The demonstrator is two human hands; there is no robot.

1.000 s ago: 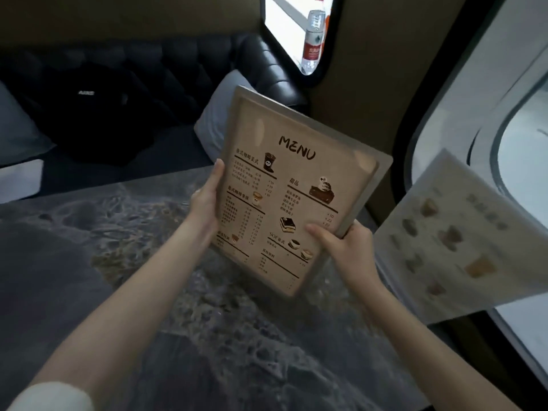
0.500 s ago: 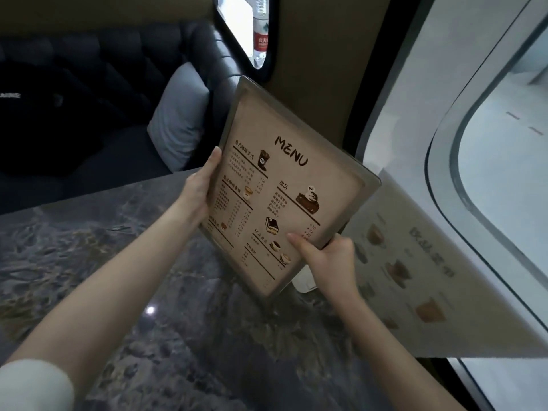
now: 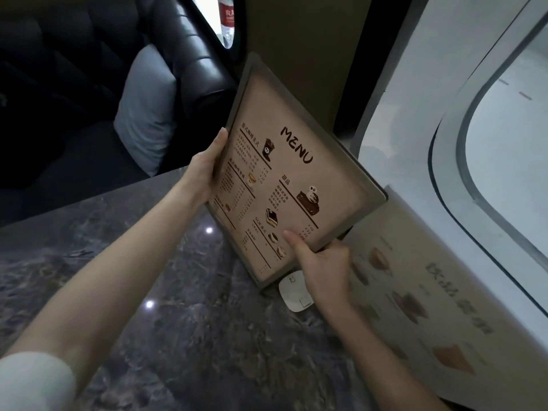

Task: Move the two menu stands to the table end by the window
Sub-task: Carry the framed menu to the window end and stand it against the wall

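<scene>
I hold a beige menu stand (image 3: 296,179) printed "MENU", tilted, over the dark marble table (image 3: 184,307). My left hand (image 3: 204,170) grips its left edge. My right hand (image 3: 321,268) grips its lower right edge, thumb on the front. Its lower corner is close to the tabletop; I cannot tell if it touches. A second menu stand (image 3: 415,295) with pale drink pictures leans along the table's right end, beside the curved window (image 3: 510,161). The held stand overlaps its upper left corner.
A small white rounded device (image 3: 293,290) lies on the table under my right hand. Beyond the table are a black tufted sofa (image 3: 195,63), a grey cushion (image 3: 148,114) and a water bottle (image 3: 226,16) on a far sill.
Both hands have carried the MENU stand to the right and lower, toward the window end, until it overlaps the second stand. The view has swung right too.
</scene>
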